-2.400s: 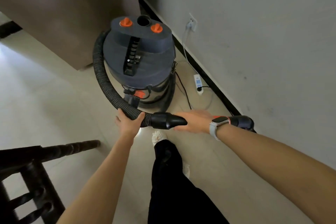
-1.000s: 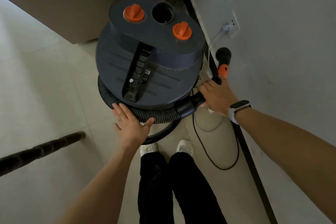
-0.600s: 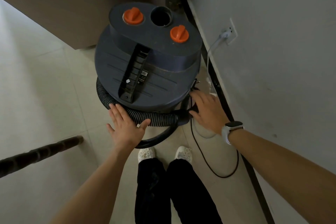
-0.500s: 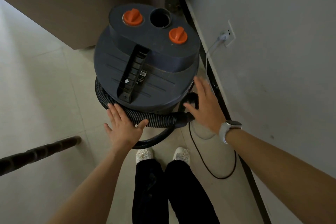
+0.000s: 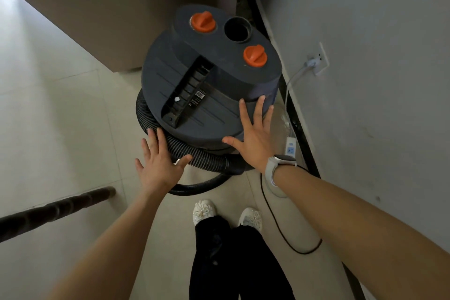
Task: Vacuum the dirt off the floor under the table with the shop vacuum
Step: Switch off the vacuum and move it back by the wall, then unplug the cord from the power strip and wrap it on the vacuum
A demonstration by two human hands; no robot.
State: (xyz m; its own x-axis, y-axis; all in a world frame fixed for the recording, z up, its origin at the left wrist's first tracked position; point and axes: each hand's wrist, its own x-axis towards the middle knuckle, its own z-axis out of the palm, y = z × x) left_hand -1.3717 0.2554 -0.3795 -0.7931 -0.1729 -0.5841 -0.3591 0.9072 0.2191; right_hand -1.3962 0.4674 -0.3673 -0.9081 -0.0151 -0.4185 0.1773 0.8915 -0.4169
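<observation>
Right hand [image 5: 255,139] flat, fingers spread on shop vacuum [image 5: 209,87] lid, likely steadying it. Left hand [image 5: 159,165] splayed over coiled hose [image 5: 194,153]; neither grip closed.

Shop vacuum [image 5: 209,95]: set on the floor [image 5: 56,114], close against the wall [image 5: 365,80] on the right; only a narrow gap is left there, taken up by a white cord [image 5: 293,80] plugged into a wall outlet [image 5: 321,59] and a power strip [image 5: 290,147]. Behind, the way is closed by a brown cabinet [image 5: 121,7]. The near base is ringed by the ribbed hose [image 5: 194,153]. A black cable [image 5: 280,226] is looped on the floor to the right of the feet. A dark turned chair rail [image 5: 56,209] juts in low on the left. Open tiled floor is left to the vacuum's left.
</observation>
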